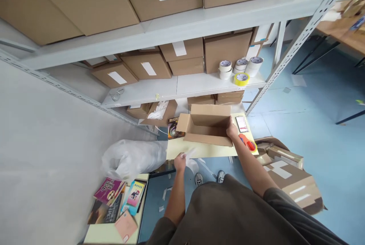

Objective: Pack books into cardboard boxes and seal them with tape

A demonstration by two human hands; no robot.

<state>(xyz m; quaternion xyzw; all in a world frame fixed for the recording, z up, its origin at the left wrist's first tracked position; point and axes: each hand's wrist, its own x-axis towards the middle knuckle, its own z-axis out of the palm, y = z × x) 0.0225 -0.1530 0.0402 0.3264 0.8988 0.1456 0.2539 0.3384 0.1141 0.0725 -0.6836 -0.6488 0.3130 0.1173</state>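
Dark shirt (228,214) nearest; right hand (232,129) clasps open carton (209,139).

So the pale yellow table (177,148) has an open cardboard box (209,139) on it. Dark-covered book (174,130) sits just left of the box, phone (242,124) and orange tape dispenser (246,142) just right. Beyond the box, a white shelf (194,85) carries tape rolls (225,74) and brown cartons (186,66), lol.

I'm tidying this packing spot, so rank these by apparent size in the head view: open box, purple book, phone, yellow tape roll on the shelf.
1. Open box
2. Purple book
3. Phone and yellow tape roll: too alike to rank
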